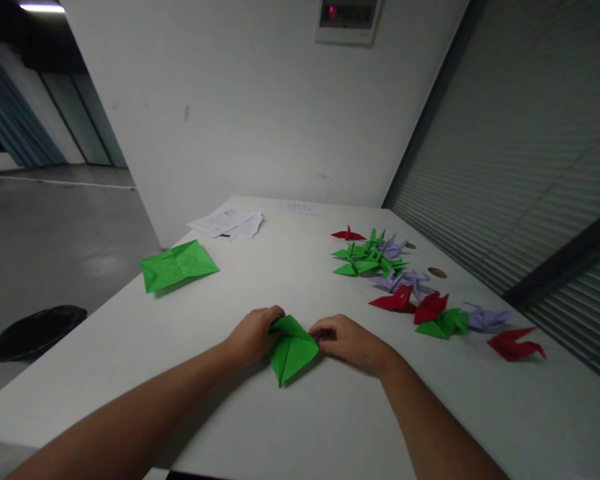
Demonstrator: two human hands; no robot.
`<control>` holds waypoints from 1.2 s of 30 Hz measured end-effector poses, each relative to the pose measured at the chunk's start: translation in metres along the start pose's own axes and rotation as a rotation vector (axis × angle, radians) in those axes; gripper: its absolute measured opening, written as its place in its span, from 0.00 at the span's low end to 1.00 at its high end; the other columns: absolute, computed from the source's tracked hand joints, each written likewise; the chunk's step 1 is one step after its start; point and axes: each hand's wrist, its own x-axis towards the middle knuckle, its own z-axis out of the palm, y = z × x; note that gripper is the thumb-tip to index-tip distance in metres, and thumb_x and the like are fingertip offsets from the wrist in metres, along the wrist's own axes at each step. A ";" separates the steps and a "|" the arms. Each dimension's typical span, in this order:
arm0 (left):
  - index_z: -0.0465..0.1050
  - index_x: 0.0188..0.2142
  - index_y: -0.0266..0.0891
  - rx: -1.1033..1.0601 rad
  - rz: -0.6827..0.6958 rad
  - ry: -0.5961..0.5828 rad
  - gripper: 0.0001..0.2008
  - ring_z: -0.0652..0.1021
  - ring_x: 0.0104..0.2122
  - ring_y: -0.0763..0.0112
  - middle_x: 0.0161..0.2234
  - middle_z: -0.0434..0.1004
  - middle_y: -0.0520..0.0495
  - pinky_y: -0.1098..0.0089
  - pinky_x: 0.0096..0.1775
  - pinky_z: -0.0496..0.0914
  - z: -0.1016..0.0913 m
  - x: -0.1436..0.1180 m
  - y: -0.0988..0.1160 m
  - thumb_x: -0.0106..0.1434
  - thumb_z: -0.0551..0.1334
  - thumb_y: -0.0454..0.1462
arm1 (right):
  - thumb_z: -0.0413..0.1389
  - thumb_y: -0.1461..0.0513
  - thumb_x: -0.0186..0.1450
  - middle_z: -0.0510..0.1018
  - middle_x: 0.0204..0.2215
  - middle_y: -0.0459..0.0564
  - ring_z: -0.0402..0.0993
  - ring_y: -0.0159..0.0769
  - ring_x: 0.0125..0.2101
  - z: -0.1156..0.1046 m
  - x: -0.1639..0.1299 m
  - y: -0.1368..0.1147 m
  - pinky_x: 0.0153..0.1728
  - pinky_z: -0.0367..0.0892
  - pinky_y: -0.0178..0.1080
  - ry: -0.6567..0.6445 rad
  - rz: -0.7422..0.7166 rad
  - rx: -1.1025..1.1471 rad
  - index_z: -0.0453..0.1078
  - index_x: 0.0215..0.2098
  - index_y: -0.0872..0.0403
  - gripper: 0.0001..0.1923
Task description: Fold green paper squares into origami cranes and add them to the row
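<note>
Both hands pinching folded green paper (pixel 293 348) flat on worktop (pixel 300 413): left hand (pixel 254 333) grip clenched on its left corner, right hand (pixel 347 340) on right corner; paper cranes (pixel 405 287) beyond-right of it

Nothing readable here: the print on the white paper sheets (pixel 227 223) is too small to make out, and the wall panel's (pixel 347 19) red display is just a blur.

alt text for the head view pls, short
Left hand and right hand press a partly folded green paper on a white table. Finished paper cranes in red, green and lilac lie to the right; a green sheet lies far left.
</note>
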 end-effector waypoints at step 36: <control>0.74 0.36 0.40 0.046 0.054 -0.063 0.08 0.79 0.34 0.65 0.32 0.80 0.50 0.69 0.36 0.67 -0.001 0.000 0.002 0.57 0.61 0.29 | 0.62 0.67 0.60 0.67 0.25 0.41 0.64 0.33 0.30 0.029 0.011 0.004 0.33 0.57 0.35 0.104 -0.270 -0.473 0.63 0.25 0.53 0.12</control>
